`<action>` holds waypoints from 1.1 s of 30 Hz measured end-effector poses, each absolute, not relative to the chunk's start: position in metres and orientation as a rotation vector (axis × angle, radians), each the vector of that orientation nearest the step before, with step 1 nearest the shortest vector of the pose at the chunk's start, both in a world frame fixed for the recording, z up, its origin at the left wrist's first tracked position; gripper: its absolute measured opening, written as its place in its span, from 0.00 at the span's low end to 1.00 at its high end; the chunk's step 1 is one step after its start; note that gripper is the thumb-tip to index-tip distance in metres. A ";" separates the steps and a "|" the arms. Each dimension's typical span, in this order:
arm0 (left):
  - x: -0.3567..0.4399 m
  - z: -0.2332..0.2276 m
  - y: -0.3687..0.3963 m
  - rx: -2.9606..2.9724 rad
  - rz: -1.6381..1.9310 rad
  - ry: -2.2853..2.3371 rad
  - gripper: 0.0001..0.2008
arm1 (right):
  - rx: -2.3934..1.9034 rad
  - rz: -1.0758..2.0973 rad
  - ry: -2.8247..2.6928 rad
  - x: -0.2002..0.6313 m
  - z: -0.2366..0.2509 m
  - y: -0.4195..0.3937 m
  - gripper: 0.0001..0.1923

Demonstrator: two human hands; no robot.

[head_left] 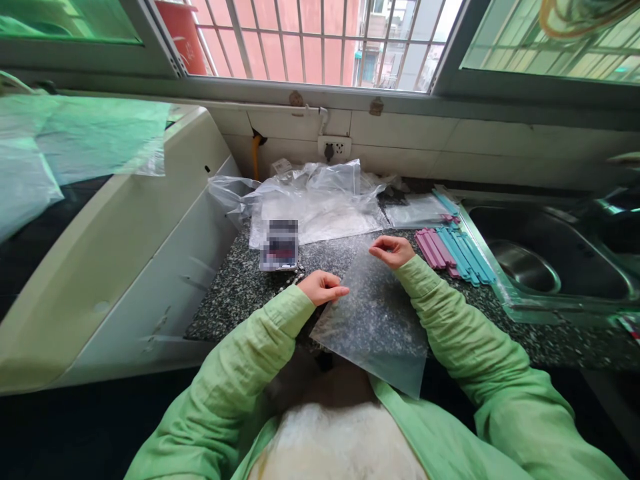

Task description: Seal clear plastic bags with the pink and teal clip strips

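A clear plastic bag (374,320) lies flat on the speckled granite counter (235,287), its lower end hanging over the front edge. My left hand (323,287) pinches its upper left edge, with the fingers pointing right. My right hand (393,251) pinches the bag's top right corner. Both arms wear light green sleeves.
A heap of clear plastic bags (320,200) lies at the back under a wall socket (334,148). Pink and blue sealing clips (453,248) lie right of my hands, beside a steel sink (545,263). A white appliance (115,260) stands left. A blurred card (280,245) rests on the counter.
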State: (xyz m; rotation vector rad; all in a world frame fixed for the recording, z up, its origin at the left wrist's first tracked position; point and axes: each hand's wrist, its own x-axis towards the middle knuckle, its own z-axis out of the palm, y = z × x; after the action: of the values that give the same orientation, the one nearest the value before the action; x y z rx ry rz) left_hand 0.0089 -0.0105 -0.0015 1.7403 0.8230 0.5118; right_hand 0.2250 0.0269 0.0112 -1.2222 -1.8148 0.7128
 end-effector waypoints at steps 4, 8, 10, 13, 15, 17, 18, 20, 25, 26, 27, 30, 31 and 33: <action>0.009 -0.002 -0.009 1.704 0.540 0.888 0.24 | -1.203 0.731 -1.837 0.222 0.014 0.023 0.16; 0.009 -0.003 -0.008 1.692 0.601 0.938 0.23 | -1.170 0.765 -1.866 0.213 0.015 0.018 0.15; 0.009 -0.004 -0.008 1.695 0.623 0.942 0.22 | -1.159 0.779 -1.876 0.209 0.015 0.016 0.15; 0.010 -0.004 -0.007 1.693 0.633 0.932 0.21 | -1.152 0.783 -1.882 0.206 0.014 0.014 0.14; 0.010 -0.004 -0.007 1.699 0.633 0.918 0.21 | -1.152 0.781 -1.883 0.206 0.014 0.015 0.14; 0.010 -0.003 -0.007 1.716 0.632 0.896 0.21 | -1.155 0.774 -1.888 0.207 0.014 0.015 0.13; 0.010 -0.003 -0.007 1.726 0.630 0.883 0.21 | -1.157 0.767 -1.892 0.207 0.014 0.015 0.13; 0.009 -0.002 -0.007 1.745 0.624 0.862 0.21 | -1.162 0.749 -1.900 0.206 0.014 0.015 0.12; 0.008 -0.002 -0.007 1.765 0.620 0.844 0.21 | -1.173 0.719 -1.908 0.206 0.012 0.015 0.11; 0.008 -0.002 -0.007 1.765 0.618 0.845 0.21 | -1.173 0.718 -1.909 0.206 0.012 0.015 0.11; 0.008 -0.002 -0.007 1.765 0.614 0.846 0.21 | -1.172 0.720 -1.910 0.205 0.012 0.015 0.11; 0.008 -0.003 -0.007 1.763 0.602 0.849 0.22 | -1.162 0.736 -1.907 0.205 0.011 0.015 0.12; 0.008 -0.003 -0.007 1.764 0.599 0.850 0.22 | -1.156 0.741 -1.907 0.205 0.011 0.015 0.12; 0.008 -0.003 -0.007 1.763 0.601 0.858 0.22 | -1.140 0.749 -1.913 0.204 0.012 0.014 0.12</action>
State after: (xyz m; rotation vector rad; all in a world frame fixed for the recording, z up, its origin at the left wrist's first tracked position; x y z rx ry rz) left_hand 0.0081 -0.0074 -0.0030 1.7628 0.8585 0.6008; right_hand 0.2042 0.0139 0.0120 -1.1402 -1.9129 0.7486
